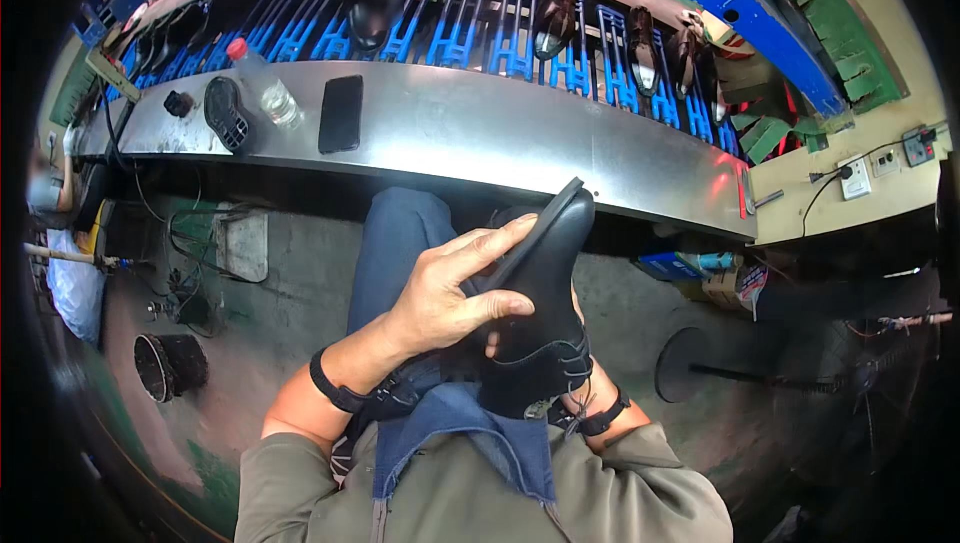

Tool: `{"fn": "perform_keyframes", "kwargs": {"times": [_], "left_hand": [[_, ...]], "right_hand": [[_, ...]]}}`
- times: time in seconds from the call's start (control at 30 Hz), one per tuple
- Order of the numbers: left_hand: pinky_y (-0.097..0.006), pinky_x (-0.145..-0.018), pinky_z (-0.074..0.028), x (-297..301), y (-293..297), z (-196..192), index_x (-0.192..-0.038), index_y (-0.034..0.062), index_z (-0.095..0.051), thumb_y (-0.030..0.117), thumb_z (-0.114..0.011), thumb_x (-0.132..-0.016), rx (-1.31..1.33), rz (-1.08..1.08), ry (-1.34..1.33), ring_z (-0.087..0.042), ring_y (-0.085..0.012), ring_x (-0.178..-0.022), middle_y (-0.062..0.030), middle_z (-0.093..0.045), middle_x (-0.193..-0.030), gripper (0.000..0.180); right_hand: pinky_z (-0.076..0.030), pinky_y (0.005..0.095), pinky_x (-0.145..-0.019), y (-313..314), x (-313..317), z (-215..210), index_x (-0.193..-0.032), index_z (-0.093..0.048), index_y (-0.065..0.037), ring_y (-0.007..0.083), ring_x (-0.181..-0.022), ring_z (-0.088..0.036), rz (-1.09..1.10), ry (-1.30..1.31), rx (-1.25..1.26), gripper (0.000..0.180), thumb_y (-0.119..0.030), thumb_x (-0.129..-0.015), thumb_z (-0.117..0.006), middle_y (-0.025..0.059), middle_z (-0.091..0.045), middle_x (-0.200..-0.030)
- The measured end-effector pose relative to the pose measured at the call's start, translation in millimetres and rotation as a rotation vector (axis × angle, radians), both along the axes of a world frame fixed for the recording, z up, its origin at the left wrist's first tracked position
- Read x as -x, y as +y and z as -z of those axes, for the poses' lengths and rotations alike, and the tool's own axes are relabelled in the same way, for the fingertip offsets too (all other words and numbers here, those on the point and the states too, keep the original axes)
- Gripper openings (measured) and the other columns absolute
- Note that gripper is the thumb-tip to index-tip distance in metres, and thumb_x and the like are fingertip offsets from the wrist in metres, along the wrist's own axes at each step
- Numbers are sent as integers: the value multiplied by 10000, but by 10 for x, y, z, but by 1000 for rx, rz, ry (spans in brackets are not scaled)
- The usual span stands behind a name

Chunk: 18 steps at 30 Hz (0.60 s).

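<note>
A black lace-up leather shoe (545, 288) is held above my lap, its toe up and its dark sole edge facing left. My left hand (455, 278) grips the sole side, with the thumb and forefinger apart along the edge. Behind the shoe, near the laced opening, my right hand (598, 388) supports it; most of its fingers are hidden by the shoe. Laces hang loosely from the opening by my right wrist.
Ahead runs a metal ledge (450, 123) bearing a loose shoe sole (228, 113), a clear bottle with a red cap (275, 98) and a dark phone-shaped slab (341, 113). Beyond it, several shoes (556, 18) rest on blue racks (460, 18). A dark bucket (170, 365) stands at left.
</note>
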State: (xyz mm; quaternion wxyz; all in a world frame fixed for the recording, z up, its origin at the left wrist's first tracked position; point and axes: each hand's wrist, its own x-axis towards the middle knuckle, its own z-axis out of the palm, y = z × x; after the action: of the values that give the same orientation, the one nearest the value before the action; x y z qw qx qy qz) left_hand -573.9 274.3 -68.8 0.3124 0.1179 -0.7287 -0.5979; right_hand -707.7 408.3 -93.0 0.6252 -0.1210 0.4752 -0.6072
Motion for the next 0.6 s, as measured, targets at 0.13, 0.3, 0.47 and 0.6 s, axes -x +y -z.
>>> {"fn": "perform_keyframes", "kwargs": {"times": [0.13,0.3,0.47,0.6], "left_hand": [[-353,-1001,-531,-95,-1,-33,-1447,-22,-488,55,-817,-799,-100,22,-71,-611,-243,-1223,-205,-578,-1409,731],[-355,-1026,-512,-181,16,-208,-1469,-14,-462,45,-802,-817,-56,2,-155,-601,-261,-1245,-218,-553,-1432,738],[-388,-1097,-424,-154,68,-301,-1513,-14,-270,181,-867,-770,4,-132,-146,-494,-246,-1326,-157,-503,-1410,972],[-350,-934,-523,-195,-144,153,-1321,8,-456,254,-747,-892,-606,-269,173,-628,-190,-1049,-125,-624,-1160,574]], "right_hand": [[-601,340,-482,-49,-77,-2,-1239,-521,-26,270,-596,-693,72,-245,48,303,-195,-996,-587,157,-644,-817],[-619,399,-527,-71,-148,-53,-1196,-575,30,338,-585,-695,165,-340,-130,607,-526,-1053,-380,225,-681,-804],[-527,387,-1000,-97,-292,-79,-1412,-489,7,302,-1185,-626,200,-302,230,609,-472,-1083,-305,182,-643,-1263],[-547,407,-726,-138,-317,-156,-1096,-592,21,391,-802,-698,-107,1004,14,437,-405,-1003,-571,221,-700,-884]]}}
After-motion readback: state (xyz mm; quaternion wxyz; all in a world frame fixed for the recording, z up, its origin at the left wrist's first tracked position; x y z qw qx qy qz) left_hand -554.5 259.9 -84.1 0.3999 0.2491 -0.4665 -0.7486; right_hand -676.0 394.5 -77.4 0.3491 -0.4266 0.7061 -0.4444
